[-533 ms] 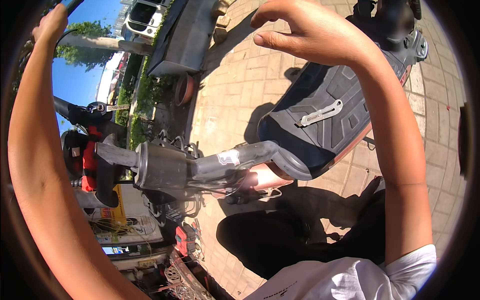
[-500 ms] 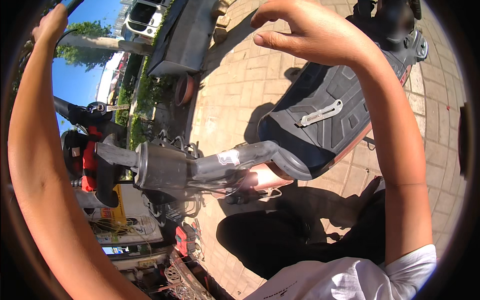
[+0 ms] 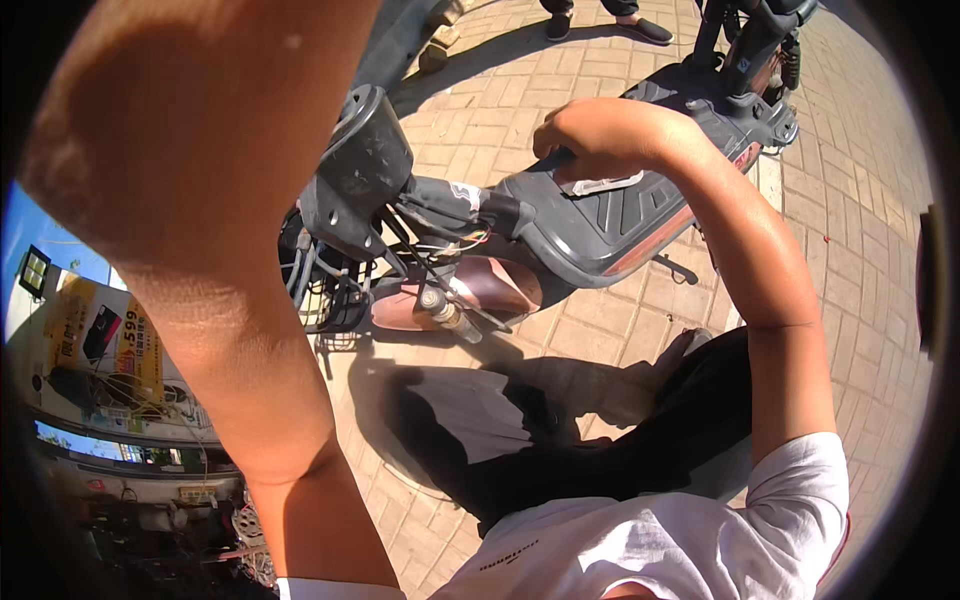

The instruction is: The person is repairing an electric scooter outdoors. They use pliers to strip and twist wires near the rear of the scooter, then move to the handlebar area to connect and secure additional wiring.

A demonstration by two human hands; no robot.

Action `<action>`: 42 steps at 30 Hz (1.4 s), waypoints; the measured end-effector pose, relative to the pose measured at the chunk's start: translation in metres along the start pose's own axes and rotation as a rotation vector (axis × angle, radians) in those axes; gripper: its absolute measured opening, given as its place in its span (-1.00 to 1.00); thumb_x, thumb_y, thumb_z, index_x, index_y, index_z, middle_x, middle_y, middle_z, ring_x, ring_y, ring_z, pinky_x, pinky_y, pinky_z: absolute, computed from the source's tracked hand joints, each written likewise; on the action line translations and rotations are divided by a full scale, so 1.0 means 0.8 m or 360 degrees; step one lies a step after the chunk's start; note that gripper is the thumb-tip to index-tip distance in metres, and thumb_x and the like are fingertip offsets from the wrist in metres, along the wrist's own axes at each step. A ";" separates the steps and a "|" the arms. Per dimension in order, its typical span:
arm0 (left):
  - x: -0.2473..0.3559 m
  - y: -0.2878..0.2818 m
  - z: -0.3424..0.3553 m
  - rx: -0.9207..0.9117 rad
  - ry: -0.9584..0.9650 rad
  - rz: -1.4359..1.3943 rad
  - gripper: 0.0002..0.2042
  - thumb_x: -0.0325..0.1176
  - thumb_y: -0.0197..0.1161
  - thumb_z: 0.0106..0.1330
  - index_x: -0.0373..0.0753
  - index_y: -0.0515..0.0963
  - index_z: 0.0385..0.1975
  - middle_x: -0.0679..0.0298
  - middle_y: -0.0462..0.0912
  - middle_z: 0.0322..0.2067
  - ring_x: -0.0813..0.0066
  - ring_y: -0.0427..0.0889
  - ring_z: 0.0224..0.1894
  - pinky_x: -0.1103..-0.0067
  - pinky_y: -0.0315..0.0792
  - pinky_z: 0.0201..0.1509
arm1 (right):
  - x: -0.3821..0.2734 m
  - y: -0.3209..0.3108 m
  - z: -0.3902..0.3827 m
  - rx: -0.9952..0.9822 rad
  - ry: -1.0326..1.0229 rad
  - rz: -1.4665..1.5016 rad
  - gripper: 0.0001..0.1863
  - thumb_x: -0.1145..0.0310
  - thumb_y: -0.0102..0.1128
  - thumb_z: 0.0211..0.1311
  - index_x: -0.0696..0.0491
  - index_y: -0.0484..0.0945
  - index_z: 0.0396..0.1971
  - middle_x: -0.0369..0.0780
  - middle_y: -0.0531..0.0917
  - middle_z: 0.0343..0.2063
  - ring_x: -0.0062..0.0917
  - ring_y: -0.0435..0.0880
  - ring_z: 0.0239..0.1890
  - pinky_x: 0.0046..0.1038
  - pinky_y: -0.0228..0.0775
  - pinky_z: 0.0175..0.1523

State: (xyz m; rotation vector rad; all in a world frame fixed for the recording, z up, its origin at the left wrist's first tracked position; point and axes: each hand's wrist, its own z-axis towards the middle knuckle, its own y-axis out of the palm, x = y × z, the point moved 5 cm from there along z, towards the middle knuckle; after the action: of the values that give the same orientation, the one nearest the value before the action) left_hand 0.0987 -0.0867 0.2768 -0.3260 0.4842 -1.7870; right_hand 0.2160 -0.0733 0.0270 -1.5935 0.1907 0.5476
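Observation:
My right hand (image 3: pixel 605 138) hangs low over the scooter's black footboard (image 3: pixel 610 235). Its fingers are bent, with a gap between thumb and forefinger and nothing visibly held. Just under the thumb lies a pale-handled utility knife (image 3: pixel 608 185), partly covered by the hand. Close to the camera, my left forearm (image 3: pixel 230 180) fills the upper left; the left hand is out of the picture. Beside that arm are the scooter's dark front cover (image 3: pixel 370 150) and steering column, with coloured wires (image 3: pixel 470 240) exposed above the reddish front mudguard (image 3: pixel 500 285).
A wire basket (image 3: pixel 325 285) is fixed at the scooter's front. At the lower left stands a yellow poster (image 3: pixel 125 335) above a cluttered heap of parts (image 3: pixel 150 520). A bystander's dark shoes (image 3: pixel 640 32) are on the brick paving (image 3: pixel 490 110) at the top.
My right hand has come down toward the knife. My left arm has swung across close to the camera, and its hand has left the view. The scooter sits higher in the picture; a bystander's feet now show.

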 end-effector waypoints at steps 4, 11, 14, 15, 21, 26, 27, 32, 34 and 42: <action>-0.086 -0.036 -0.187 0.0621 -0.1351 -0.0338 -0.83 -0.34 0.17 0.44 -0.32 0.58 -0.16 0.39 0.59 -0.46 0.72 0.49 -0.46 0.73 0.39 -0.34 | 0.100 -0.029 -0.071 0.0030 0.0450 -0.0228 -0.55 0.20 0.36 0.05 0.10 0.64 -0.06 -0.03 0.71 -0.24 -0.18 0.69 -0.14 -0.25 0.51 -0.03; -0.111 0.020 -0.437 0.0699 -0.1690 -0.0458 -0.66 -0.40 0.28 0.36 -0.37 0.36 0.04 0.26 0.48 -0.25 0.57 0.46 -0.27 0.65 0.40 -0.18 | 0.124 0.040 -0.066 -0.0410 0.0754 -0.0380 -0.65 0.13 0.34 0.00 0.14 0.70 -0.40 -0.15 0.72 -0.39 -0.32 0.70 -0.31 -0.26 0.54 -0.23; -0.121 0.073 -0.438 0.0538 -0.1712 -0.0564 -0.62 -0.43 0.33 0.31 -0.39 0.36 0.03 0.22 0.48 -0.26 0.49 0.48 -0.26 0.59 0.41 -0.11 | 0.138 0.098 -0.131 -0.0467 0.0637 -0.0602 -0.59 0.15 0.25 0.06 0.20 0.70 -0.25 0.01 0.71 -0.33 -0.13 0.68 -0.23 -0.20 0.52 -0.09; -0.120 0.077 -0.439 0.0628 -0.1676 -0.0576 -0.62 -0.44 0.34 0.30 -0.41 0.37 0.03 0.20 0.49 -0.25 0.49 0.49 -0.26 0.60 0.42 -0.13 | 0.140 0.113 -0.134 -0.0399 0.0634 -0.0491 -0.60 0.15 0.25 0.06 0.19 0.70 -0.26 0.01 0.71 -0.32 -0.12 0.68 -0.23 -0.19 0.52 -0.09; -0.120 0.081 -0.437 0.0666 -0.1657 -0.0565 -0.68 -0.41 0.33 0.32 -0.45 0.40 -0.08 0.20 0.52 -0.34 0.49 0.52 -0.34 0.61 0.44 -0.21 | 0.139 0.129 -0.114 -0.0164 0.0773 -0.0315 -0.57 0.10 0.28 0.05 0.18 0.70 -0.26 -0.01 0.71 -0.30 -0.13 0.69 -0.22 -0.21 0.52 -0.09; -0.113 0.109 -0.414 0.0732 -0.1682 -0.0453 -0.74 -0.39 0.32 0.33 -0.43 0.42 -0.18 0.19 0.56 -0.37 0.46 0.55 -0.37 0.56 0.49 -0.24 | 0.214 0.151 -0.133 -0.0021 0.0819 -0.0264 -0.59 0.13 0.28 0.05 0.18 0.69 -0.25 -0.01 0.71 -0.32 -0.14 0.70 -0.23 -0.21 0.53 -0.08; -0.109 0.114 -0.412 0.0720 -0.1721 -0.0451 -0.74 -0.39 0.32 0.33 -0.43 0.42 -0.19 0.18 0.57 -0.37 0.46 0.55 -0.36 0.56 0.49 -0.24 | 0.223 0.150 -0.141 0.0013 0.0831 -0.0257 -0.59 0.13 0.28 0.05 0.18 0.69 -0.25 -0.01 0.71 -0.32 -0.14 0.70 -0.23 -0.21 0.53 -0.08; -0.131 0.088 -0.430 0.0823 -0.1735 -0.0417 -0.78 -0.42 0.27 0.36 -0.44 0.42 -0.22 0.17 0.58 -0.36 0.44 0.56 -0.38 0.57 0.49 -0.24 | 0.172 0.103 -0.101 0.0423 0.1141 -0.0424 -0.62 0.21 0.25 0.04 0.07 0.65 -0.14 -0.08 0.63 -0.12 -0.20 0.61 0.02 -0.14 0.47 0.02; -0.128 0.096 -0.429 0.0813 -0.1770 -0.0460 -0.79 -0.43 0.25 0.37 -0.45 0.42 -0.22 0.17 0.58 -0.35 0.45 0.55 -0.38 0.57 0.49 -0.23 | 0.176 0.102 -0.103 0.0526 0.1238 -0.0405 -0.53 0.23 0.17 0.06 -0.08 0.58 0.05 -0.14 0.50 0.06 -0.22 0.41 0.22 -0.14 0.29 0.21; -0.123 0.109 -0.433 0.0749 -0.1779 -0.0482 -0.81 -0.44 0.27 0.36 -0.45 0.44 -0.25 0.16 0.59 -0.37 0.48 0.56 -0.38 0.58 0.49 -0.24 | 0.204 0.168 -0.071 0.0685 0.1341 -0.0257 -0.46 0.03 0.16 0.13 0.01 0.53 0.08 -0.12 0.45 0.16 -0.23 0.35 0.28 -0.05 0.16 0.25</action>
State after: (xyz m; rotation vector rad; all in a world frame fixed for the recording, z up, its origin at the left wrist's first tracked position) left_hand 0.0391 0.0428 -0.0651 -0.9991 -0.7920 -1.6350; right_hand 0.3117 -0.1109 -0.1666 -1.3116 0.7487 -0.3092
